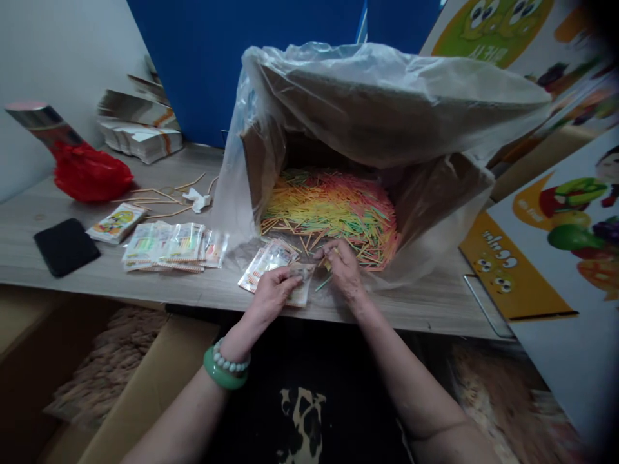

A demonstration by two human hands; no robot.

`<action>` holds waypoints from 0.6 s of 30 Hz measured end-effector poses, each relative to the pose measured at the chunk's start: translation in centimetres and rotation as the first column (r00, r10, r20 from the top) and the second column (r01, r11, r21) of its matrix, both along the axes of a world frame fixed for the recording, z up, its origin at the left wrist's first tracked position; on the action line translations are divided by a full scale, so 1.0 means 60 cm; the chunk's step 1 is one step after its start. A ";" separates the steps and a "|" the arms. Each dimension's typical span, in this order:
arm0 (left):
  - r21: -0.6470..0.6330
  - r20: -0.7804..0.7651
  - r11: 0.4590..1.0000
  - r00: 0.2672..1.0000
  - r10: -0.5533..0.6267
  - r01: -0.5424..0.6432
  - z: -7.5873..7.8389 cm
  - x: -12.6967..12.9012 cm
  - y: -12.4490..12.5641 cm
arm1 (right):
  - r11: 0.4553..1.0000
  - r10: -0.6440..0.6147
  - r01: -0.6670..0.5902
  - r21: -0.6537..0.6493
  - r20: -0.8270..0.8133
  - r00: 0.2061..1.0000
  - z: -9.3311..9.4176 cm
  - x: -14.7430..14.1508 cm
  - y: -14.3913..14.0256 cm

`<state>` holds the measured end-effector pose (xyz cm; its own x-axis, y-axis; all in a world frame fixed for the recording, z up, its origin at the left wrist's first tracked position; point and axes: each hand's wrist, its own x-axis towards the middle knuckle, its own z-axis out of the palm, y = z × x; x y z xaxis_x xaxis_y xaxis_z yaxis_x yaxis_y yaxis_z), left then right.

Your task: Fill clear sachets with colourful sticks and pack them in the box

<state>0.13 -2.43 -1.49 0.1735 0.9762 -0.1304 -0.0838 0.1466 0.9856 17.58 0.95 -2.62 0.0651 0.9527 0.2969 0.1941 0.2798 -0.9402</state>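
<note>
Between thumb and fingers, my left hand [276, 288] grips a small clear packet [300, 296] at the table's front edge. My right hand [342, 267] is closed on a few thin coloured sticks [323, 283] just right of the packet's mouth. Behind both hands a box lined with a plastic bag [396, 77] lies open toward me. A heap of thin sticks [333, 209] in yellow, orange, pink and green spills from it. Beside my left hand is a small pile of packets [264, 261]; whether they are filled is unclear.
To the left lie stacked filled packets [167, 245], a small printed box [117, 222], a black flat object [66, 247], a red bag [89, 173] and tan sticks [159, 201]. Folded cartons [140, 125] stand behind. Large printed boxes [556, 258] border the right side.
</note>
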 end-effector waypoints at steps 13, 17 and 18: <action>-0.096 0.009 0.995 1.000 0.011 -0.010 -0.005 0.000 -0.003 | 0.994 0.085 -0.047 0.097 -0.432 0.898 0.099 -0.076 -0.038; -0.143 0.030 0.989 0.999 0.033 -0.028 0.005 0.002 -0.007 | 0.994 0.101 -0.072 0.077 -0.487 0.868 0.091 -0.092 -0.039; -0.156 0.037 0.987 0.999 0.035 -0.029 0.007 0.001 -0.007 | 0.994 0.102 -0.075 0.074 -0.491 0.865 0.087 -0.094 -0.040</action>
